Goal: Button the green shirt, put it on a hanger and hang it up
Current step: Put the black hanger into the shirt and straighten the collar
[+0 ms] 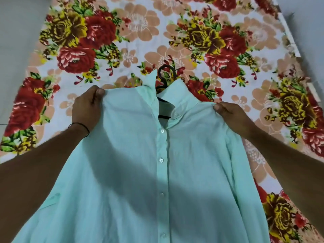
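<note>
- A person stands at the near edge of a bed with a floral bedsheet [210, 41] of red, yellow and peach blooms; both arms reach forward over it
- The green shirt [140, 172], a pale mint, is spread front-up over the near middle of the bed, collar toward the far edge; I cannot tell whether it rests on the sheet or is lifted just off it
- The left hand [87, 106] pinches the shirt's shoulder, thumb on top and fingers curled under the cloth; a thin black wrist thread [82, 127] circles that wrist
- The right hand [231, 116] grips the other shoulder, thumb pressed on the fabric; its other fingers are hidden beneath
- White buttons [162, 131] run down the placket and look fastened; the collar itself stands open
- A black hanger [164, 72] sits inside the shirt; its hook pokes out past the collar and a bar shows in the neck opening
- In my judgement, buttoning is done and the step in hand is settling the shoulders onto the hanger; the next move calls for taking the hook, lifting the shirt clear, and finding a rail, which is not in view
- No brand, label or writing can be read
</note>
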